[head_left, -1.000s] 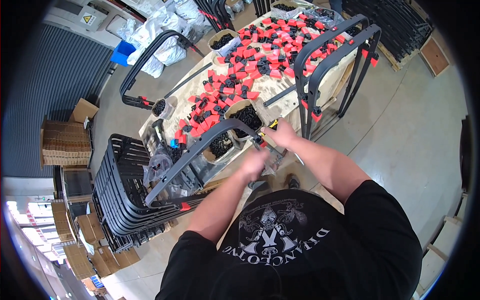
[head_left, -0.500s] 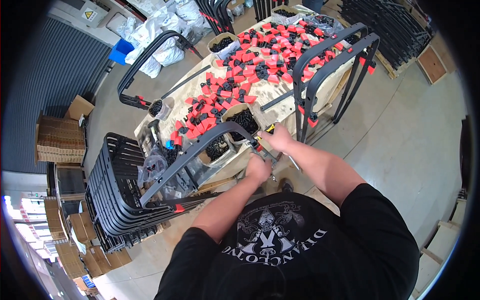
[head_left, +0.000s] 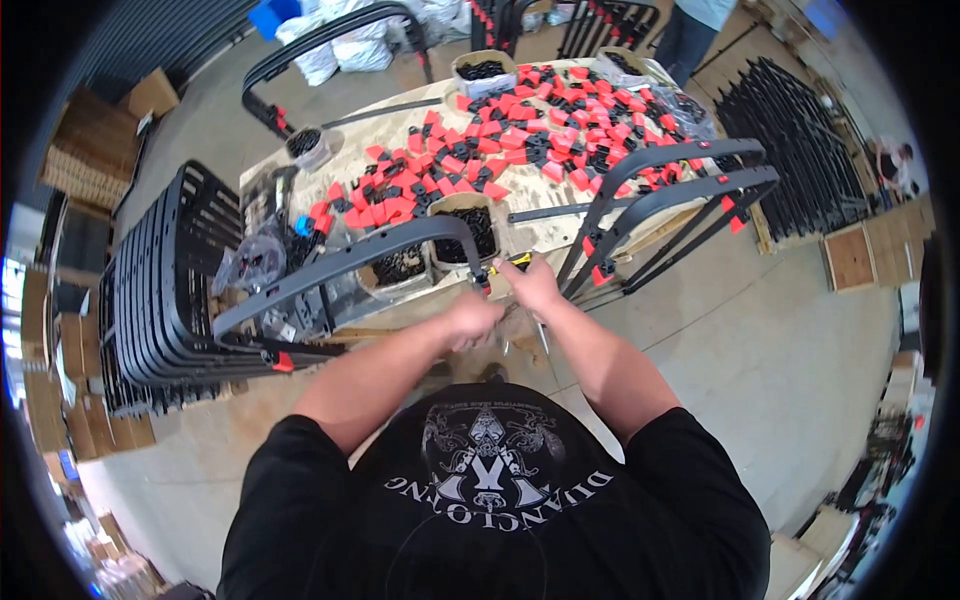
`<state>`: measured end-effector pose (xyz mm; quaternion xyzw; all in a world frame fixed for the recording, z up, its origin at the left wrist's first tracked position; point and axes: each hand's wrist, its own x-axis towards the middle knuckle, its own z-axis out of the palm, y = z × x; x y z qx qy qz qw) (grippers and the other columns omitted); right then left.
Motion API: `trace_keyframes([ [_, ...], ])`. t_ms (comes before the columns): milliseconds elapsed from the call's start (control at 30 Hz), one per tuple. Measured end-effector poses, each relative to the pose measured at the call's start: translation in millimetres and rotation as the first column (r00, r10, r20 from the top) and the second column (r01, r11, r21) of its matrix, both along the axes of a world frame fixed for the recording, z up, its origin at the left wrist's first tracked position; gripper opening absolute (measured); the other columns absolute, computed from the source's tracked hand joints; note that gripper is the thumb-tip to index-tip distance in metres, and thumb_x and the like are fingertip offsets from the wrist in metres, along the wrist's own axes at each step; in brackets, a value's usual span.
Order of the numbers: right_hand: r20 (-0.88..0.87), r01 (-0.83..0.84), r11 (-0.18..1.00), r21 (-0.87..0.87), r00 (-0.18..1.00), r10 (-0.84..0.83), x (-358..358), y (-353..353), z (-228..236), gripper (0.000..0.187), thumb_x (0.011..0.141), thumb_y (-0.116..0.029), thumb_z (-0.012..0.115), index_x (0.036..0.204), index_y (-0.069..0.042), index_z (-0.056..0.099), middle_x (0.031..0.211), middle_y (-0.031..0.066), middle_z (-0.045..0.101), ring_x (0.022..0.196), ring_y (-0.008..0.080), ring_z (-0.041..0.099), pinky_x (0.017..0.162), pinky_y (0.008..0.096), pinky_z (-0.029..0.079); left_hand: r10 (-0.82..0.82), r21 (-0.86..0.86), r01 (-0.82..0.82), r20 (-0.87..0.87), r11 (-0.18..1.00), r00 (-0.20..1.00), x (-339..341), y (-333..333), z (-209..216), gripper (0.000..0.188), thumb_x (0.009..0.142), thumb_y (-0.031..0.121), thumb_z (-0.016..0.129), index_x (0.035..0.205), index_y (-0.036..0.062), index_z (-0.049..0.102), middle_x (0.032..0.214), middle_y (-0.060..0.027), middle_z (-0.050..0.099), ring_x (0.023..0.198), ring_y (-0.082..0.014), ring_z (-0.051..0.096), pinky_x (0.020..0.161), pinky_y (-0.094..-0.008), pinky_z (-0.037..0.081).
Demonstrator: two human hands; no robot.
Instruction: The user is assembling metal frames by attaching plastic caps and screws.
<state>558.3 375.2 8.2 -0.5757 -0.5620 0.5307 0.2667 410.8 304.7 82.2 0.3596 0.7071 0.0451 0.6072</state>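
Both hands work at the near end of a curved black tube frame, which arches over the table's front edge and ends in a red piece. My right hand is closed on a yellow-and-black handled tool beside that end. Just below the tube end is my left hand, its fingers curled; what they grip is hidden. A thin silver rod hangs below my right hand. Close beyond the hands stand a box of black parts and a lower tray of small black hardware.
Red-and-black plastic pieces cover much of the wooden table. Two curved frames stand at its right. Stacked black frames are at the left. A person stands beyond the table; black bars are piled at far right.
The whole view has turned, showing more on the right, including a person beyond the table. Both hands stay at the frame's end, with the yellow-and-black tool still in my right hand.
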Motion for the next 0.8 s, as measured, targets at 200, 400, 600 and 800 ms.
trace_keyframes([
  [200,0.093,-0.002,0.996,0.092,0.996,-0.007,-8.0,-1.6,-0.5,0.057,0.085,-0.040,0.082,0.107,0.008,0.060,0.092,0.0182,0.071,0.084,0.0241,0.069,0.076,0.0375,0.055,0.027,0.427,0.042,-0.155,0.903,0.988,-0.8,-31.4,-71.1,0.032,0.085,0.023,0.064,0.092,-0.0073,0.069,0.078,-0.0227,0.069,0.067,-0.0336,0.071,0.068,-0.0471,0.057],
  [400,-0.015,0.046,0.999,0.011,0.999,-0.045,-1.1,-3.7,-5.3,0.059,0.085,-0.041,0.082,0.107,0.008,0.059,0.092,0.0150,0.069,0.081,0.0215,0.066,0.074,0.0365,0.054,0.121,0.194,-0.126,0.036,0.973,0.992,6.9,-14.3,-57.6,0.025,0.086,0.020,0.066,0.085,-0.0055,0.069,0.075,-0.0170,0.069,0.062,-0.0267,0.068,0.061,-0.0432,0.056],
  [600,-0.011,-0.051,0.999,0.013,0.999,0.051,17.7,-5.3,-51.5,0.059,0.083,-0.045,0.084,0.107,0.005,0.062,0.096,0.0157,0.071,0.085,0.0198,0.067,0.075,0.0358,0.054,0.116,0.562,-0.025,-0.126,0.827,0.985,15.0,-29.9,-64.7,0.032,0.085,0.022,0.063,0.085,-0.0095,0.066,0.081,-0.0271,0.070,0.079,-0.0392,0.073,0.072,-0.0479,0.056],
  [800,0.057,-0.132,0.987,-0.089,0.989,0.138,40.1,-54.8,-93.8,0.051,0.085,-0.038,0.080,0.110,0.003,0.064,0.092,0.0132,0.071,0.082,0.0206,0.067,0.076,0.0375,0.054,0.086,0.420,0.073,-0.348,0.905,0.934,22.8,-29.9,-59.1,0.047,0.088,0.031,0.065,0.104,-0.0122,0.059,0.096,-0.0331,0.070,0.095,-0.0451,0.071,0.086,-0.0500,0.055],
])
